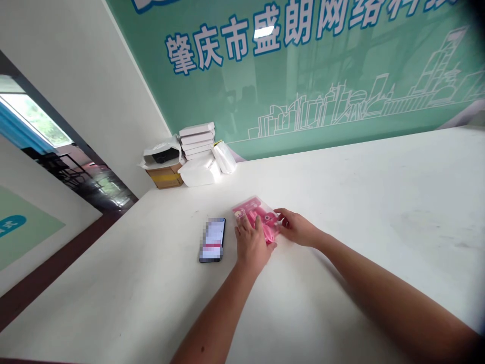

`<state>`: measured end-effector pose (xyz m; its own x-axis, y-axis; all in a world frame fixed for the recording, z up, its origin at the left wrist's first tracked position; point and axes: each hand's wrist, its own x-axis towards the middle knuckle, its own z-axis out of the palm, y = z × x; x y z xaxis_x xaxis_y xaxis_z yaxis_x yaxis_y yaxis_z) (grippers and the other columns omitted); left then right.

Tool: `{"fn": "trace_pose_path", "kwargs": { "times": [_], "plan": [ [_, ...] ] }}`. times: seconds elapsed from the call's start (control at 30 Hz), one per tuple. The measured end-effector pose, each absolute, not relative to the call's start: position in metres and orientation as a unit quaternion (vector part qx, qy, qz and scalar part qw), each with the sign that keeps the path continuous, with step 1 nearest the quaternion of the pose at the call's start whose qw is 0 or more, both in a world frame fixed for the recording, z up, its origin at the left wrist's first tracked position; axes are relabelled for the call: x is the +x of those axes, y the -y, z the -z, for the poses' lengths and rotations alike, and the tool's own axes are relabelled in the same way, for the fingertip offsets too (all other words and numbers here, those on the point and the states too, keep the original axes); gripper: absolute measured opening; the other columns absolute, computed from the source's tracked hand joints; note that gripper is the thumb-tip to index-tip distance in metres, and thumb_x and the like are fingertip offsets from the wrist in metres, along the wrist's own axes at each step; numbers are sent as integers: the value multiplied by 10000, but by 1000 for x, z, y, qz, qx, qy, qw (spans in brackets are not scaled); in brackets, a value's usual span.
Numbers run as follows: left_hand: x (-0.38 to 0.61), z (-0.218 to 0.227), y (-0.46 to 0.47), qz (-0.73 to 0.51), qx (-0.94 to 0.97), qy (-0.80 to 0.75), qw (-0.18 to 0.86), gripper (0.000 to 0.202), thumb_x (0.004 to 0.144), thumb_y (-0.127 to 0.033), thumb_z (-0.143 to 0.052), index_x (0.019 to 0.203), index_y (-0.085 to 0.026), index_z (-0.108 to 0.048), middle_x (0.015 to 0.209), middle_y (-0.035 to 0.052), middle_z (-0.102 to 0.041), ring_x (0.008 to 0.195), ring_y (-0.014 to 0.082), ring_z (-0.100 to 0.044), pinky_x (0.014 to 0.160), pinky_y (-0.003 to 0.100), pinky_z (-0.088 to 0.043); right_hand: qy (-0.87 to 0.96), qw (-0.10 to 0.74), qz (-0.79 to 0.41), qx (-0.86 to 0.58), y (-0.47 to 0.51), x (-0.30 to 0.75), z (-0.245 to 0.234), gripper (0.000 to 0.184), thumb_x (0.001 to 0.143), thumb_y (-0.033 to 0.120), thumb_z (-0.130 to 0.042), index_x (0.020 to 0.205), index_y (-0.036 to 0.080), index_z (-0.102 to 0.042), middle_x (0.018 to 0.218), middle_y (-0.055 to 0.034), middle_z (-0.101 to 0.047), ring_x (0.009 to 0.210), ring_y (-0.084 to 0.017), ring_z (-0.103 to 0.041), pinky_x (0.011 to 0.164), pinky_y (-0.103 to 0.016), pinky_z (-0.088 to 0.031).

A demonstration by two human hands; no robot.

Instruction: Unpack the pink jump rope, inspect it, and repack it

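A small pink packet in clear plastic (254,211) lies on the white table (341,212). My left hand (250,244) rests palm down on the packet's near end, fingers together and flat over it. My right hand (297,227) comes in from the right and pinches the packet's right edge with curled fingers. A smartphone (212,239) with a lit screen lies flat just left of my left hand, not touched.
At the table's far left corner stand a stack of white boxes (197,140), a cardboard box (165,175) with a white bag on it, and white plastic-wrapped parcels (200,171). A green wall banner (322,76) runs behind the table. The table's left edge drops to a dark floor.
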<state>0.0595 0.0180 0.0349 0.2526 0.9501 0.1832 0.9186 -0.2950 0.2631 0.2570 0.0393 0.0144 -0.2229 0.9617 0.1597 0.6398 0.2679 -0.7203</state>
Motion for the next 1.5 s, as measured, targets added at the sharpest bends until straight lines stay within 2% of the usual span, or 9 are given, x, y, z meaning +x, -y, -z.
{"fn": "trace_pose_path", "kwargs": {
  "times": [0.13,0.33,0.43,0.6,0.77,0.97,1.17,1.37,1.5],
  "plan": [
    [60,-34,-19,-155,800,-579,25,867,750,-402,-858,1470,-144,-450,1548,287,-409,1427,516,-393,1131,603,-362,723,310,-278,-552,-39,258,-13,401,938,277,-556,1333,208,-562,1128,-75,-735,812,-182,-684,727,-304,-518],
    [61,-35,-16,-114,810,-574,-30,855,808,-389,-821,1500,-71,-432,1511,327,-438,1428,509,-401,1146,575,-372,712,314,-304,-550,-41,259,-12,411,881,191,-582,1292,215,-565,1105,-60,-733,787,-171,-670,721,-301,-515],
    [64,-32,-16,-102,809,-574,-74,750,859,-301,-766,1498,-71,-447,1479,320,-479,1394,468,-462,1126,545,-409,709,312,-312,-551,-42,259,-11,416,862,206,-615,1273,222,-552,1109,-57,-721,784,-161,-667,716,-294,-518],
    [65,-29,-18,-97,784,-600,-125,551,899,-31,-541,1442,-122,-523,1348,253,-597,1245,354,-604,941,410,-549,706,310,-303,-559,-44,255,-8,403,863,293,-649,1247,230,-545,1044,-47,-714,790,-173,-657,709,-305,-511],
    [61,-32,-19,-108,780,-605,-119,554,857,-34,-597,1396,-155,-551,1244,218,-631,1126,340,-642,846,396,-575,705,309,-295,-566,-44,251,-9,426,871,309,-630,1272,229,-512,983,-30,-699,754,-171,-630,687,-309,-482],
    [44,-31,-16,-165,803,-570,-47,669,829,-185,-737,1446,-190,-477,1503,242,-476,1342,414,-520,924,478,-575,731,280,-228,-579,-28,252,-17,159,864,369,-635,907,216,-638,894,-35,-636,668,-160,-564,636,-311,-457],
    [27,-27,-11,-211,819,-532,33,593,872,-182,-664,1440,-222,-497,1587,202,-411,1473,442,-384,1079,595,-481,795,254,-228,-501,-9,248,-31,267,909,311,-614,1121,309,-777,924,-41,-628,741,-178,-628,758,-344,-511],
    [6,-24,-6,-225,820,-505,147,751,840,-387,-765,1511,-287,-442,1696,147,-229,1556,439,-216,1182,635,-356,822,245,-239,-455,-3,255,-29,280,979,360,-559,866,266,-797,889,-49,-651,699,-166,-615,679,-318,-506],
    [-7,-26,-5,-217,815,-499,200,993,713,-368,-893,1545,-343,-352,1712,130,-121,1571,428,-163,1195,638,-320,814,244,-241,-469,0,261,-23,323,1001,391,-526,873,242,-782,934,-63,-649,686,-156,-609,653,-314,-495]
  ]
}}
